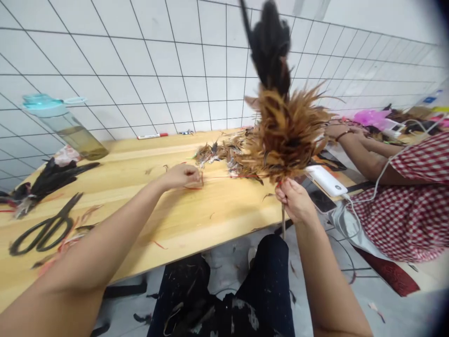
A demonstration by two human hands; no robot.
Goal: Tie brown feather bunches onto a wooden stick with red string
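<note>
My right hand (295, 199) is closed round the thin stick of a feather duster (286, 128), held upright with brown feathers below and long black ones on top. A stretch of red string (238, 176) runs from the duster's base to my left hand (184, 177). The left fingers are pinched on the string, with a loop of it hanging by them above the table. Behind the string lies a pile of loose brown feathers (224, 152). Black scissors (47, 229) rest at the left, near my left forearm.
A water bottle (66, 126) leans at the back left beside black feathers (52, 180). A marker (152, 136) lies by the tiled wall. On the right are a white power bank (326, 180) with a cable and a co-worker's arms (365, 150). The wooden table (140, 252) ends above my knees.
</note>
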